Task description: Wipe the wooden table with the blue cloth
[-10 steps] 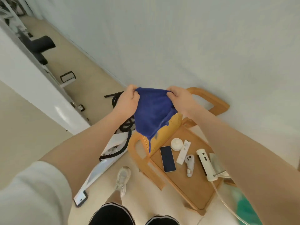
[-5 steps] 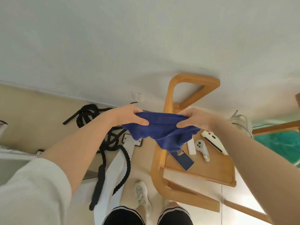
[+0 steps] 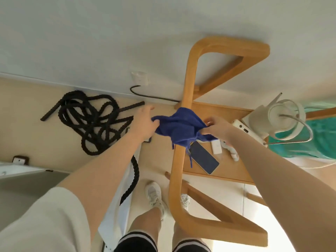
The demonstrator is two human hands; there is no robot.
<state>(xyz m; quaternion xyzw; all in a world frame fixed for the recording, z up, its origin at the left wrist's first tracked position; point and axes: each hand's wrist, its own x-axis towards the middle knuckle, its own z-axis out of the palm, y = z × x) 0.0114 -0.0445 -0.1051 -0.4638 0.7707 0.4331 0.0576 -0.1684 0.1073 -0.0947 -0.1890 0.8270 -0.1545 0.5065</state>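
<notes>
The blue cloth (image 3: 181,128) hangs bunched in the air over the left edge of the wooden table (image 3: 231,170). My left hand (image 3: 144,124) grips its left end. My right hand (image 3: 217,128) pinches its right end. A loose corner and a thread dangle down onto the table's curved wooden frame (image 3: 177,171). The cloth hides part of the tabletop behind it.
On the tabletop lie a dark phone (image 3: 203,157), a small white remote (image 3: 216,147), a white controller (image 3: 233,153) and a white device (image 3: 243,128). A white fan-like appliance (image 3: 280,119) stands at the right. A black rope (image 3: 91,120) is coiled on the floor at left.
The view has tilted down and closer to the table. Both hands have lowered the cloth toward the table's left edge, still holding its two ends.
</notes>
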